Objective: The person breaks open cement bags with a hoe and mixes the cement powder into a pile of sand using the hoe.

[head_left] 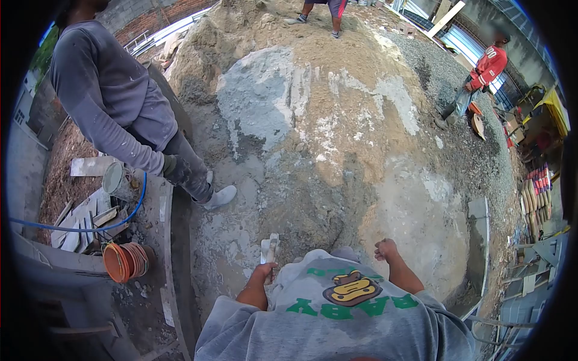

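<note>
My left hand (265, 272), in front of my body on the left, is closed around a small, pale, trowel-like tool (270, 248) that points away from me. Motion and distance hide the tool's exact shape. To the right, my right hand (385, 248) hangs above the ground with its fingers curled in; I see nothing in it. Beneath both hands spreads wet grey mortar (415, 228) on the ground, smoother on the right and rougher, darker between the hands.
A sand mound (337, 78) with pale cement patches rises ahead. A person in grey (114, 90) stands left, a person in red (487, 66) right, and a person's legs (334, 12) show at the top. An orange bucket (117, 263) and a blue hose (78, 230) lie left; a board (480, 246) stands right.
</note>
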The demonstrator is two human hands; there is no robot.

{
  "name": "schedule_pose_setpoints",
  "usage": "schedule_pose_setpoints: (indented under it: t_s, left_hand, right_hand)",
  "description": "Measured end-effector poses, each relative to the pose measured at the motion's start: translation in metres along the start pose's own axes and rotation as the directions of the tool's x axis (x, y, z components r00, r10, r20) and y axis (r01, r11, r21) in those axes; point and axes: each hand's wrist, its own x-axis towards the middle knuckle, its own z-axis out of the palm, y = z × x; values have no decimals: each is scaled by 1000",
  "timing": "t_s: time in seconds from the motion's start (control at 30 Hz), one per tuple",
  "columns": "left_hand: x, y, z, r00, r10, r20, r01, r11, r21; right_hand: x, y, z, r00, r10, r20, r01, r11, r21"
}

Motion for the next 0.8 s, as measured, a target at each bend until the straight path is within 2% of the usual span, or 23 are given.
schedule_pose_setpoints:
  t_s: [0.1, 0.4, 0.5, 0.6, 0.8]
  left_hand:
    - [-11, 2, 6, 999, 25, -34, -23, 998, 50]
    - [6, -3, -4, 999, 11, 32, -11, 1000, -2]
    - [-3, 0, 1, 999, 10, -52, -10, 1000, 9]
    - [-2, -1, -1, 1000, 20, -4, -20, 1000, 3]
    - [-1, 1, 0, 1000, -7, -22, 7, 1000, -17]
  right_hand:
    - [1, 2, 0, 1000, 4, 6, -4, 1000, -3]
    - [-6, 2, 3, 999, -26, -39, 26, 1000, -7]
    - [-6, 4, 3, 999, -26, -34, 25, 1000, -14]
    - [-8, 4, 1, 999, -21, -26, 21, 999, -25]
    - [-20, -5, -4, 999, -22, -40, 21, 999, -37]
